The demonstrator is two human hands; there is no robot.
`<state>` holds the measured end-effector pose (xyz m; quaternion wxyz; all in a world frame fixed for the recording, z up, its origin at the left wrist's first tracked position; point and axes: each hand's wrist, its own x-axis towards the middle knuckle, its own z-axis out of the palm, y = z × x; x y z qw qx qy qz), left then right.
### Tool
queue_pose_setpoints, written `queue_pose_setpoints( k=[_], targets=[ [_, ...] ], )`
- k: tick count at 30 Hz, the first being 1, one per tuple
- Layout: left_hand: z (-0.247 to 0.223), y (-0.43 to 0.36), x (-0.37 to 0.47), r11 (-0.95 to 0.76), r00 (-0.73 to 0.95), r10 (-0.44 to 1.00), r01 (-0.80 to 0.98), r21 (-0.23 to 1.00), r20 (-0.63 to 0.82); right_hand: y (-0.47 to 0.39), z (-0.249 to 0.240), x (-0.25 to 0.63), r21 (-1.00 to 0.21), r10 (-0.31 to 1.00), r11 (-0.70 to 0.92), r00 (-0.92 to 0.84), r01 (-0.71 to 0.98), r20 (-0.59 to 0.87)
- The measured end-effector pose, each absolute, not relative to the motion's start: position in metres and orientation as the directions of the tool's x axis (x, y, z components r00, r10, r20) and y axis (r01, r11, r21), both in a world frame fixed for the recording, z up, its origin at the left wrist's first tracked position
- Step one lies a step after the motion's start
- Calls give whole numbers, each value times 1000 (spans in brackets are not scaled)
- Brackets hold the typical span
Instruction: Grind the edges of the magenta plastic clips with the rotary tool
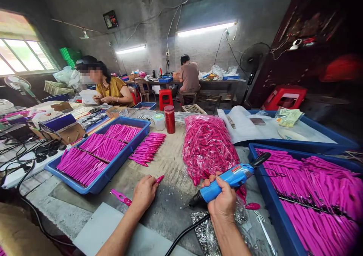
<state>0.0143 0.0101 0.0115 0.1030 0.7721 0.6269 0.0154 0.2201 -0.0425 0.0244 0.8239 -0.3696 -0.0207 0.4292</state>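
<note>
My right hand (224, 203) is wrapped round a blue electric screwdriver (234, 176). Its black nose tilts down to the left, and the thin bit points at small metal rings (170, 190) scattered on the worktop. Pinched in my left hand (145, 191) is a glossy pink plastic piece (160, 179), mostly hidden by the fingers. Beside that wrist lies a longer pink part with cut-outs (120, 196). Behind the screwdriver sits a clear bag of pink pieces (210, 146). A bag of small screws (200, 229) lies under the black cord.
Blue trays (95, 188) of pink strips flank the worktop, another tray (256, 165) being at right. A row of pink pieces (147, 148), a red canister (169, 120) and a small tub (159, 122) stand ahead. White-handled scissors (265, 229) lie right. Two people work farther back.
</note>
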Motion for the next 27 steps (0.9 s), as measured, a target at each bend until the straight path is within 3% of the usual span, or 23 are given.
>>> queue_pose_setpoints(
  k=[5,18,27],
  targets=[
    [13,11,16,-178,202,972,967,184,-123,-45,25,217,-660,729,361,641,-659,-241],
    [7,5,19,-177,204,973,960,217,-111,-11,49,168,-789,795,439,595,-429,118],
    [1,5,18,-188,221,969,949,254,-107,28,46,131,-837,841,419,499,-352,211]
  ],
)
